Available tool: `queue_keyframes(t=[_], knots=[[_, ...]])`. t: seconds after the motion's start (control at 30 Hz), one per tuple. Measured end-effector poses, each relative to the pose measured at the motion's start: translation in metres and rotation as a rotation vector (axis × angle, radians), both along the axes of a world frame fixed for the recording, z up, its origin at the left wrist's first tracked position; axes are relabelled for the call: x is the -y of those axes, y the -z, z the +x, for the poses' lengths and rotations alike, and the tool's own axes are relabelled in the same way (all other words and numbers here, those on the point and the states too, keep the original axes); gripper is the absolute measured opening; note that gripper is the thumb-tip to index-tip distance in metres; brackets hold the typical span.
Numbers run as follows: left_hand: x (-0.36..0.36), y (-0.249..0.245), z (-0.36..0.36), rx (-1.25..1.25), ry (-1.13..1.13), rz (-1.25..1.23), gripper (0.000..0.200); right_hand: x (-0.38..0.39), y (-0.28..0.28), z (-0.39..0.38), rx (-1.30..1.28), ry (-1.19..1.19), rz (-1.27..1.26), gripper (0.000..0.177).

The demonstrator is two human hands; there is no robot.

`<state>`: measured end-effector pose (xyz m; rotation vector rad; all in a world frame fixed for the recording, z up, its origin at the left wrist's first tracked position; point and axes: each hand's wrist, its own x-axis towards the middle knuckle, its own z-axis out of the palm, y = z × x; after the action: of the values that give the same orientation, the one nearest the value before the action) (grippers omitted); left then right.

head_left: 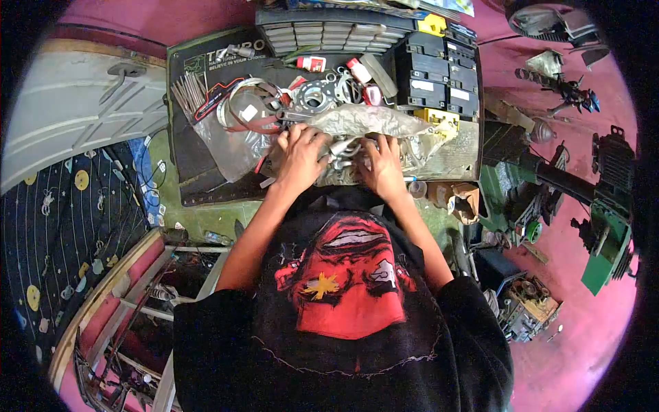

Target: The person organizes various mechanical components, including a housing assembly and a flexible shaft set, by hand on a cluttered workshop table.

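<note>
A crumpled clear plastic bag (pixel 364 121) lies near the front of the workbench, with small metal parts (pixel 341 156) showing in its opening. My left hand (pixel 303 156) is at the left side of the bag, fingers bent over its edge. On the right side, my right hand (pixel 382 163) has its fingers curled at the metal parts. Both sets of fingertips are partly hidden among plastic and parts, so what they grip is unclear. Just behind the bag sits a round metal part (pixel 313 98) beside several rings.
Behind are a grey drawer cabinet (pixel 322 36) and black bins (pixel 422 72). Long rods in plastic (pixel 190 96) and a reddish strap (pixel 240 125) lie to the left. A yellow bin (pixel 439 120) stands at the right. A ladder-like frame (pixel 147 312) is at the lower left.
</note>
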<state>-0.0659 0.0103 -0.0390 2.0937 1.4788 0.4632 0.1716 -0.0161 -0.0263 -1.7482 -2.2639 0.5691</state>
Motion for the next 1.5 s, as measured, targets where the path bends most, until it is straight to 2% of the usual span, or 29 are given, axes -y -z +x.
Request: queue_keyframes(t=[0.13, 0.17, 0.2, 0.27, 0.33, 0.47, 0.5, 0.53, 0.6, 0.67, 0.7, 0.87, 0.9, 0.93, 0.97, 1.07, 1.13, 1.3, 1.37, 1.5], knots=[[-0.009, -0.006, -0.017, 0.088, -0.08, 0.04, 0.036, -0.013, -0.013, -0.018, -0.056, 0.049, 0.042, 0.055], [-0.013, -0.004, -0.023, 0.112, -0.116, 0.143, 0.034, -0.018, -0.016, -0.024, -0.063, 0.057, 0.063, 0.053], [-0.02, -0.002, -0.032, 0.116, -0.118, 0.137, 0.034, -0.025, -0.02, -0.032, -0.058, 0.056, 0.058, 0.053], [-0.032, 0.003, -0.054, 0.119, -0.258, 0.226, 0.033, -0.041, -0.024, -0.052, -0.055, 0.023, 0.088, 0.051], [-0.049, 0.004, -0.078, 0.058, -0.405, 0.316, 0.028, -0.064, -0.028, -0.076, -0.086, -0.035, 0.122, 0.049], [-0.096, 0.005, -0.139, -0.055, -0.567, 0.363, 0.026, -0.114, -0.015, -0.134, -0.016, -0.108, 0.167, 0.043], [-0.111, 0.019, -0.156, -0.068, -0.589, 0.361, 0.025, -0.129, -0.015, -0.152, -0.059, -0.109, 0.182, 0.042], [-0.126, 0.034, -0.173, -0.084, -0.585, 0.387, 0.028, -0.146, -0.001, -0.167, -0.045, -0.131, 0.205, 0.034], [-0.151, 0.036, -0.19, -0.218, -0.574, 0.339, 0.032, -0.176, 0.021, -0.198, -0.027, -0.191, 0.216, 0.025], [-0.173, 0.04, -0.201, -0.25, -0.556, 0.283, 0.035, -0.202, 0.034, -0.229, 0.009, -0.178, 0.257, 0.02], [-0.184, 0.044, -0.204, -0.279, -0.53, 0.234, 0.038, -0.212, 0.035, -0.246, 0.123, -0.109, 0.166, 0.021], [-0.215, 0.074, -0.207, -0.316, -0.499, 0.248, 0.049, -0.247, 0.071, -0.279, 0.113, 0.077, 0.155, 0.023], [-0.216, 0.077, -0.205, -0.332, -0.496, 0.216, 0.049, -0.252, 0.076, -0.279, 0.128, 0.112, 0.027, 0.026], [-0.218, 0.08, -0.203, -0.347, -0.491, 0.184, 0.049, -0.257, 0.082, -0.278, 0.143, 0.149, -0.101, 0.036], [-0.217, 0.082, -0.201, -0.338, -0.5, 0.216, 0.038, -0.258, 0.087, -0.277, 0.181, 0.16, -0.084, 0.032], [-0.218, 0.088, -0.197, -0.376, -0.505, 0.16, 0.035, -0.258, 0.08, -0.275, 0.27, 0.133, 0.006, 0.025], [-0.215, 0.09, -0.194, -0.334, -0.544, 0.286, 0.029, -0.258, 0.078, -0.272, 0.293, 0.094, -0.051, 0.025], [-0.187, 0.077, -0.189, -0.171, -0.659, 0.283, 0.029, -0.248, 0.08, -0.264, 0.159, 0.114, 0.036, 0.024], [-0.168, 0.062, -0.188, -0.151, -0.71, 0.3, 0.029, -0.231, 0.069, -0.26, 0.071, 0.068, 0.161, 0.027], [-0.126, 0.019, -0.177, -0.078, -0.749, 0.323, 0.026, -0.204, 0.035, -0.24, -0.089, -0.046, 0.197, 0.035]])
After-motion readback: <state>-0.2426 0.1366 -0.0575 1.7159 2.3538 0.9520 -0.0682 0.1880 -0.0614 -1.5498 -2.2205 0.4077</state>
